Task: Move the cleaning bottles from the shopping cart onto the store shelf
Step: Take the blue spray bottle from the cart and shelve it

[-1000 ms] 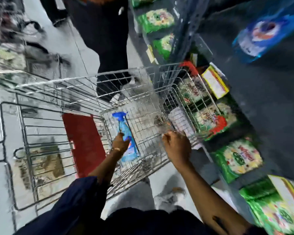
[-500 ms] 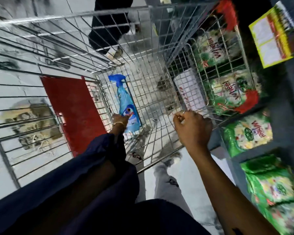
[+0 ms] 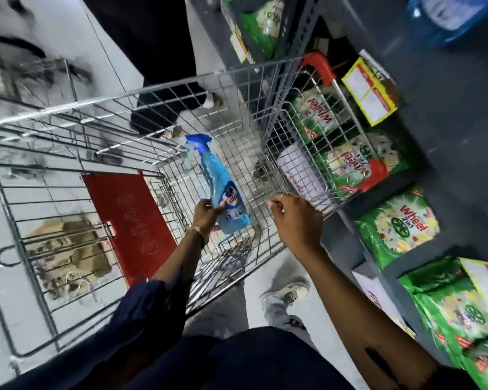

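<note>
Blue and see-through, the spray bottle (image 3: 223,190) sits in the grip of the left hand (image 3: 204,213), whose fingers wrap the lower body near the label while the blue trigger head points away toward the far end of the cart (image 3: 141,94). The bottle is tilted, its base close to the wire floor of the basket; whether it touches the wire cannot be told. A thin bangle rings the left wrist, and a dark blue sleeve (image 3: 141,311) covers that forearm from the elbow back. The right hand (image 3: 296,220) is curled closed at the cart's near right rim, knuckles up, a ring on one finger; it appears to hold the top wire, though the contact itself is hidden by the fist. A red panel (image 3: 127,218) lies against the cart's left side, inside the basket. A red handle (image 3: 319,66) caps the cart's far right corner, next to the shelf (image 3: 448,142). That grey shelf runs along the right, stocked with green detergent bags (image 3: 397,223) on its lower levels and yellow price tags (image 3: 369,91) on its edges. A blue bag (image 3: 445,18) lies higher up, blurred. Below the right arm, a pale shoe (image 3: 288,294) stands on the grey floor. Beyond the cart stands another person in dark trousers (image 3: 152,38).
</note>
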